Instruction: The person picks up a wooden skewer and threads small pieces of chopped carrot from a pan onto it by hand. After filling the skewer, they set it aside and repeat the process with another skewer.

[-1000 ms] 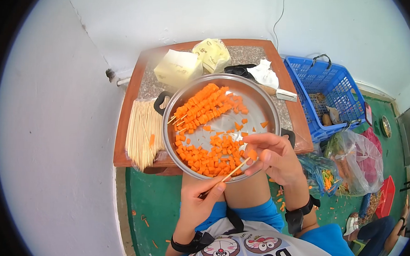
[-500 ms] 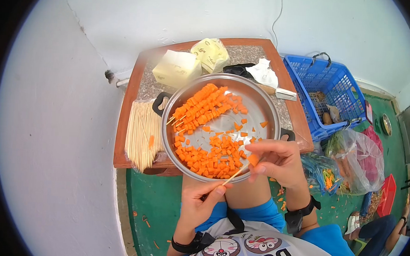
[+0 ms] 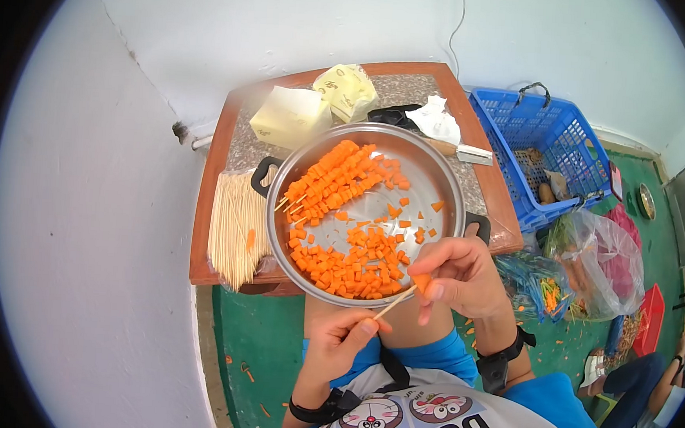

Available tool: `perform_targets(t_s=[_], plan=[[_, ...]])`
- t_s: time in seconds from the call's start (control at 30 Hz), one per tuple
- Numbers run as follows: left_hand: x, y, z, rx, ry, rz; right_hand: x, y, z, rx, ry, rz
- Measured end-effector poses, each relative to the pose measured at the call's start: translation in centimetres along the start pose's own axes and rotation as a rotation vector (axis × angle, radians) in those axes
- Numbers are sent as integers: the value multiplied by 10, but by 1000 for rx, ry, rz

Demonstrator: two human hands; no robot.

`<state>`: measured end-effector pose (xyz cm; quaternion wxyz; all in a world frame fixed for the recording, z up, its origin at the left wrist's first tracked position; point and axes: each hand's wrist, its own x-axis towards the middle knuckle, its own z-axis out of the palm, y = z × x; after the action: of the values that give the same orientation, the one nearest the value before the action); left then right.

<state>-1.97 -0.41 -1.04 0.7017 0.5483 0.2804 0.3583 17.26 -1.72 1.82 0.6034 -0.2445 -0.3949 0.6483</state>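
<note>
Between thumb and fingers, my left hand (image 3: pixel 340 341) pinches a wooden skewer (image 3: pixel 394 303) that slants up to the right. My right hand (image 3: pixel 464 280) grips a carrot piece (image 3: pixel 421 282), which touches the skewer's upper tip. Both hands are at the near rim of a round metal pan (image 3: pixel 431 180). In the pan lie finished carrot skewers (image 3: pixel 333 174) at the upper left and many loose carrot pieces (image 3: pixel 355 262) along the near side. To the left of the pan is a bundle of bare skewers (image 3: pixel 236 227) on a plastic wrapper.
Tissue packs (image 3: pixel 292 117) and a cleaver (image 3: pixel 473 154) lie behind the pan on the wooden table (image 3: pixel 212 198). At right stand a blue crate (image 3: pixel 527 202), plastic bags (image 3: pixel 602 261) and a red tray (image 3: pixel 650 319). Another person's leg (image 3: pixel 633 396) shows at lower right.
The carrot piece in my right hand has come down onto the skewer's tip. My left hand has shifted slightly right, and the view has moved a little.
</note>
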Motion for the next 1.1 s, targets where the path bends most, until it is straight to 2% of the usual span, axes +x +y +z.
perform_targets(t_s=[0.03,0.1,0.23,0.3,0.33,0.4,0.43,0.53,0.6,0.63,0.7,0.73,0.8,0.83,0.9,1.03,1.1], plan=[[1,-1,-2,0,0,0,0,0,0,-7,0,0],[3,-3,-6,-403,-207,-205,1,0,0,-12,-1,-1],[4,3,-1,-170,-86,-149,1,0,-2,-6,14,4],[7,6,4,456,173,310,-1,1,-1,14,28,6],[9,7,4,457,173,310,-1,1,1,18,55,16],[12,8,1,643,257,506,-3,2,3,21,82,26],[13,9,0,643,257,507,-4,3,4,15,77,15],[11,11,-3,617,198,426,-4,3,8,3,69,-15],[9,15,-1,320,50,219,-4,3,8,-6,68,-38],[8,14,-4,320,49,219,-3,3,7,-32,65,-47],[8,11,-13,-172,-135,-246,-2,3,6,-59,63,-56],[8,12,-13,-172,-136,-245,-2,3,6,-49,50,-49],[8,13,-8,40,-76,-101,-2,3,6,-39,36,-41],[10,12,-5,40,-76,-100,-3,2,7,-63,46,-61],[14,9,1,544,192,446,-4,3,8,-86,56,-82],[15,10,2,619,230,547,-4,4,10,-99,122,-91],[9,15,-2,143,-30,-10,-4,4,10,-104,124,-95]])
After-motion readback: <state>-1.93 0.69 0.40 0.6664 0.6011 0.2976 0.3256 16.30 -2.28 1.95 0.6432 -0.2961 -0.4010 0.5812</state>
